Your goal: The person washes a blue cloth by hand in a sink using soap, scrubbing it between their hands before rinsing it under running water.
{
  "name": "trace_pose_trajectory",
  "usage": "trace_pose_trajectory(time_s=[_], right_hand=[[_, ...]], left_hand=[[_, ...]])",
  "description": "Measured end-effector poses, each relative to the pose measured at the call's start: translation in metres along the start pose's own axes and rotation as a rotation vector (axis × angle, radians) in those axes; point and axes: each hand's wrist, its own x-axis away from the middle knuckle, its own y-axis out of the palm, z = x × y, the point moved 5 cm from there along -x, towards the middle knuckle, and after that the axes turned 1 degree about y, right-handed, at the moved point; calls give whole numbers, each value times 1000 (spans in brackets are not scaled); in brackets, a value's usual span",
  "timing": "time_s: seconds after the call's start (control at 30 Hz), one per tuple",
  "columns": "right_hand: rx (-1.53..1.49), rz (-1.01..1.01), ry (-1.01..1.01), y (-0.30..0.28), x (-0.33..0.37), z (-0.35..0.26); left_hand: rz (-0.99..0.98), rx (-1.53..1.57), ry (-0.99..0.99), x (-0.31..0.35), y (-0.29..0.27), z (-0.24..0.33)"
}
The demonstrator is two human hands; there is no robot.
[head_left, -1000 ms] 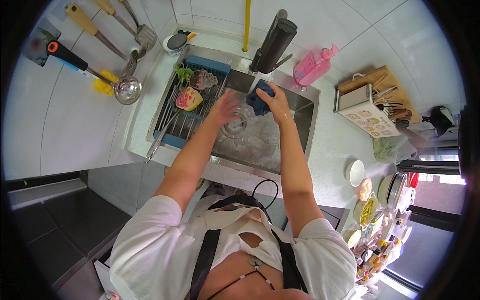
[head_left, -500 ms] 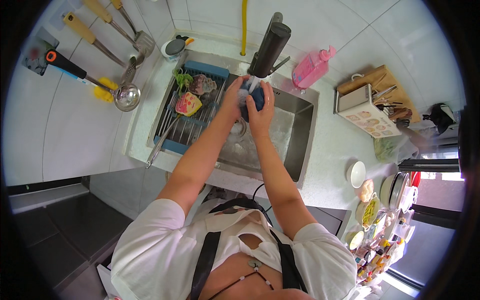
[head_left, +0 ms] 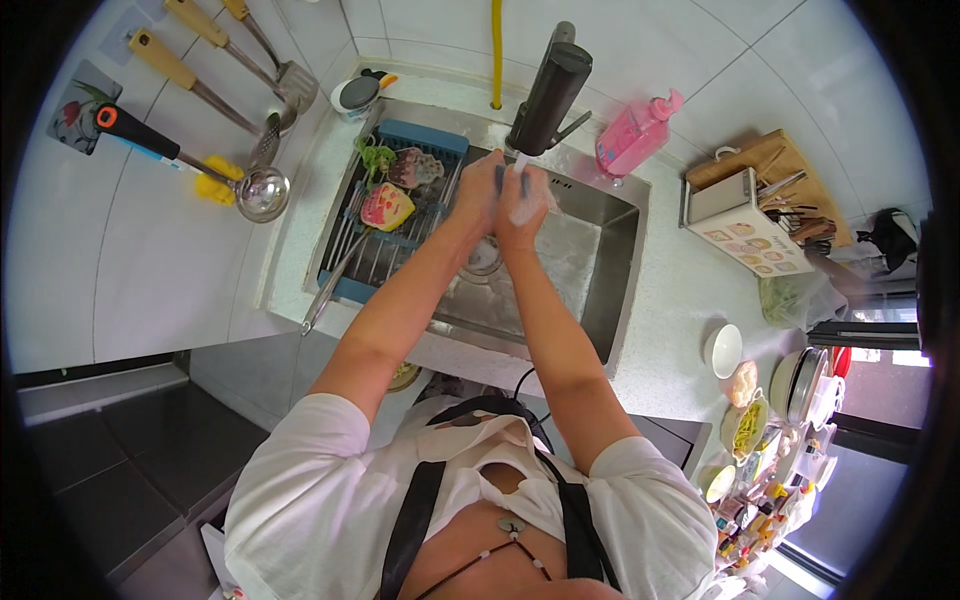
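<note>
Both my hands are pressed together over the steel sink (head_left: 600, 280), just under the spout of the black faucet (head_left: 548, 92). My left hand (head_left: 478, 195) and my right hand (head_left: 528, 203) are closed around a blue sponge (head_left: 511, 178), of which only small blue bits show between the fingers. White foam or running water covers my right hand. A round drain (head_left: 484, 257) lies in the sink bottom below my wrists.
A blue drain rack (head_left: 352, 285) with vegetables spans the sink's left half. A pink soap bottle (head_left: 638, 132) stands behind the sink. Ladles and spatulas (head_left: 258, 190) hang on the left wall. A white utensil box (head_left: 738, 222) and bowls (head_left: 723, 350) sit on the right counter.
My hands rose from low in the sink basin to the faucet spout. The left hand joined the right around the blue sponge.
</note>
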Motion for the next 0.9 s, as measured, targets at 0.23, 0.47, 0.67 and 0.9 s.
trace_pose_trajectory(time_s=[0.23, 0.47, 0.67, 0.9], right_hand=[[-138, -75, 296, 0, -8, 12], [90, -171, 347, -15, -17, 101], [208, -316, 472, -42, -42, 169], [134, -381, 555, -15, -112, 169]], left_hand=[[143, 84, -140, 16, -1, -3], [147, 285, -394, 22, 0, -25], [95, 359, -559, 13, -9, -28], [47, 314, -565, 16, 0, -27]])
